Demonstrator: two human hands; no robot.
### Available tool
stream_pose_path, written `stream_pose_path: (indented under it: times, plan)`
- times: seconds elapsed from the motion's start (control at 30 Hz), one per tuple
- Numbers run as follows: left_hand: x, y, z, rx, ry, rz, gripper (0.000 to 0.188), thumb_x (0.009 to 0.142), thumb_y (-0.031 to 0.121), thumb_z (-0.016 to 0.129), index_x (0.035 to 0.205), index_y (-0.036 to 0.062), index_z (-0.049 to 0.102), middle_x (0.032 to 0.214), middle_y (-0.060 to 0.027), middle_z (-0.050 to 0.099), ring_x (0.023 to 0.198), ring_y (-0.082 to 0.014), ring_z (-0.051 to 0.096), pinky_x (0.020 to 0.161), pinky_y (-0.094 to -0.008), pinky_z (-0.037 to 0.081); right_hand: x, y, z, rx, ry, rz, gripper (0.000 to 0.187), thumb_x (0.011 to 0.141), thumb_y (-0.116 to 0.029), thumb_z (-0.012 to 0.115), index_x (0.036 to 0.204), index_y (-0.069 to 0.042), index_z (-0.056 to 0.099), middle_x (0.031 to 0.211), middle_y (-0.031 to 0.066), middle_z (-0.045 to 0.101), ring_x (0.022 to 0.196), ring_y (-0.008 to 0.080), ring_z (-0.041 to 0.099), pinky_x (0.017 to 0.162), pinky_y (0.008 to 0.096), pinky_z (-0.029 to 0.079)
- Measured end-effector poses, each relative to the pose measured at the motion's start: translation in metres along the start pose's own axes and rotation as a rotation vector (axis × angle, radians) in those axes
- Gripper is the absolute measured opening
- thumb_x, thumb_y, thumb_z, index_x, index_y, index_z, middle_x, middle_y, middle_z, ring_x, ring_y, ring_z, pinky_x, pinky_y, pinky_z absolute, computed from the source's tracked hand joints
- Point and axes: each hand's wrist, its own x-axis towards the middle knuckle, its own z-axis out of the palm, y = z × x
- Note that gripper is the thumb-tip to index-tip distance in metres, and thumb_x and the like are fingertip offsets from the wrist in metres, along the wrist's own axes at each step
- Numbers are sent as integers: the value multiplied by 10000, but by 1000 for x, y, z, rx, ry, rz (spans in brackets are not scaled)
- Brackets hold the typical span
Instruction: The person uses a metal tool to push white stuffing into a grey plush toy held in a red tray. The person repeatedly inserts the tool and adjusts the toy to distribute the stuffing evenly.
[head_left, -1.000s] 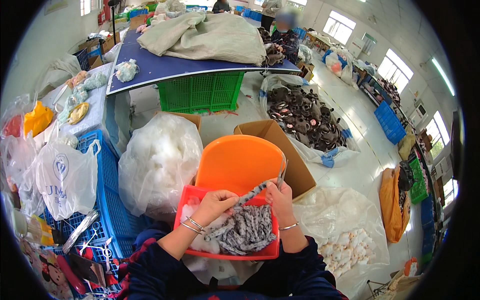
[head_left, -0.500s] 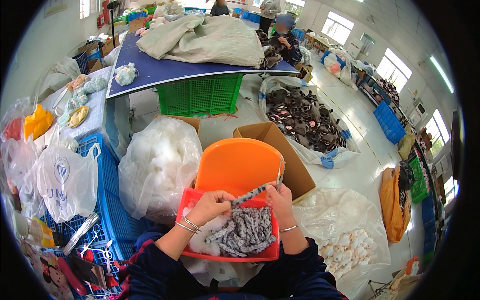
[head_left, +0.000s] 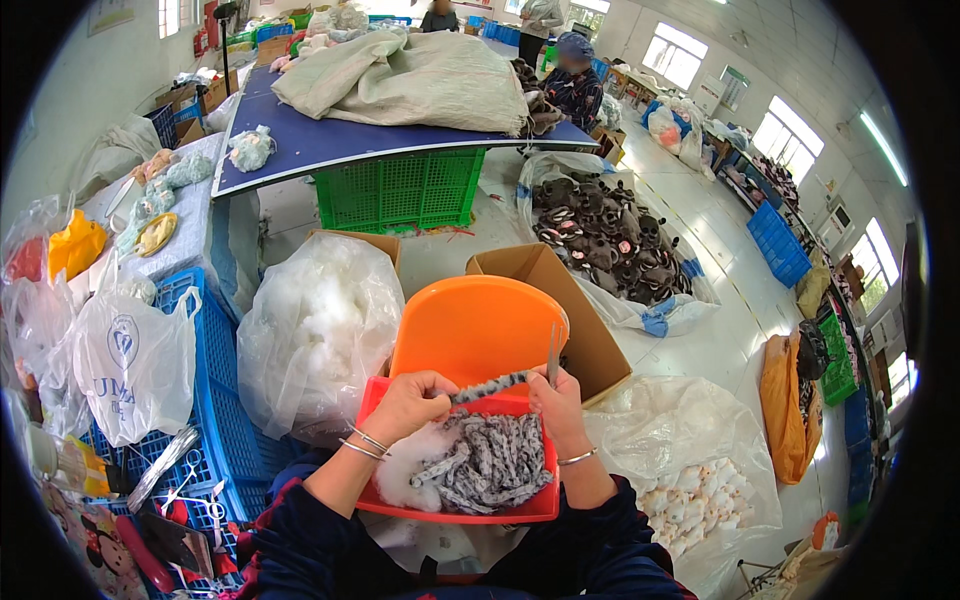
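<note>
Both my hands are closed above a red tray [head_left: 537,508]. A thin, fuzzy grey-and-black plush tube [head_left: 490,388] stretches between them. Its left end is pinched by my left hand [head_left: 408,405]. My right hand [head_left: 560,408] grips a pair of metal tweezers [head_left: 553,350], prongs up, and its fingers are at the tube's right end. Below, the tray holds a heap of similar grey plush pieces [head_left: 492,460] and a tuft of white stuffing [head_left: 408,468] on the left. An orange chair back or panel [head_left: 470,335] rises just beyond the tray.
At left stands a clear bag of white stuffing [head_left: 320,320], near blue crates [head_left: 215,420] with scissors. An open cardboard box [head_left: 590,345] is beyond my right hand. Bags of white pieces [head_left: 700,500] and dark plush pieces [head_left: 610,235] lie right. A person [head_left: 575,85] sits by the blue table [head_left: 300,140].
My left hand has shifted slightly up and left. The tweezers tilt more upright in my right hand, and the plush tube has risen a little between my hands.
</note>
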Motion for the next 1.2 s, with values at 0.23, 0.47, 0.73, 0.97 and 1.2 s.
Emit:
stream_pose_path:
  times: [0.23, 0.47, 0.73, 0.97, 1.2]
  plan:
    - [-2, 8, 2, -75, 52, -23, 142, 847, 29, 569, 967, -12, 634, 720, -35, 637, 604, -77, 592, 567, -223, 493, 2, 4, -3, -40, -35, 56, 86, 899, -104, 637, 871, -34, 597, 609, -55, 484, 491, 26, 411, 448, 194, 309]
    - [-1, 1, 2, 37, 75, 15, 137, 833, 44, 586, 914, -21, 674, 719, -15, 632, 619, -63, 570, 580, -215, 475, 9, 21, -7, -423, 11, -191, 112, 910, -87, 611, 987, -6, 620, 764, -43, 580, 689, 32, 515, 617, 198, 411]
    - [-6, -1, 7, 215, -69, -9, 143, 845, 47, 618, 959, -13, 678, 794, 7, 646, 736, -44, 593, 649, -209, 490, -27, 22, 34, -298, -514, 5, 194, 933, -72, 576, 1106, 9, 610, 943, -13, 634, 881, 59, 549, 792, 238, 447]
    - [2, -12, 14, -154, -15, 22, 197, 880, 108, 660, 1044, 1, 639, 804, 6, 632, 687, -47, 569, 608, -207, 452, -29, 20, 43, -271, -501, 186, 172, 938, -74, 585, 1077, 19, 627, 931, 10, 661, 873, 86, 601, 792, 251, 475]
    - [-4, -13, 27, -113, -1, 3, 163, 877, 126, 691, 963, -8, 661, 841, -13, 658, 718, -72, 596, 655, -220, 487, -31, 13, 46, -216, -411, 196, 175, 919, -56, 622, 1070, 33, 626, 941, 30, 662, 882, 101, 613, 791, 246, 485]
